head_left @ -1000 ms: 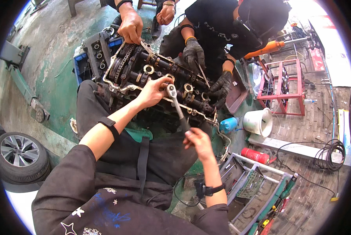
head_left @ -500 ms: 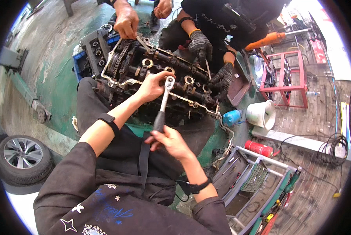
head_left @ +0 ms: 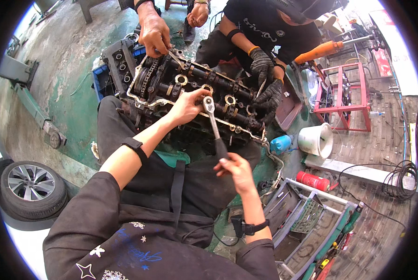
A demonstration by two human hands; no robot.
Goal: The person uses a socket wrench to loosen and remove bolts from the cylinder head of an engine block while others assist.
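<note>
A ratchet wrench (head_left: 214, 122) with a chrome head and dark handle lies over the near side of an engine's cylinder head (head_left: 197, 86). My left hand (head_left: 189, 106) is closed at the ratchet's head, its fingertips curled round the far side and partly hidden. At the handle's end my right hand (head_left: 239, 171) has its fingers bent against the grip. Camshafts, bearing caps and a timing chain (head_left: 148, 77) show on the dark, oily engine. Across from me a co-worker's gloved hands (head_left: 265, 81) hold a thin tool at the engine's right end.
Another person's bare hand (head_left: 154, 36) holds a wrench (head_left: 176, 59) at the far left. A valve cover (head_left: 118, 65) sits by a blue crate (head_left: 97, 80). To the right stand a white bucket (head_left: 314, 140), a red extinguisher (head_left: 312, 181) and a tool cart (head_left: 307, 224). A wheel (head_left: 31, 186) lies left.
The ratchet's handle has swung to the right, with my right hand moving along. My left hand stays at its head. The gloved co-worker has shifted, and their hands are closer together.
</note>
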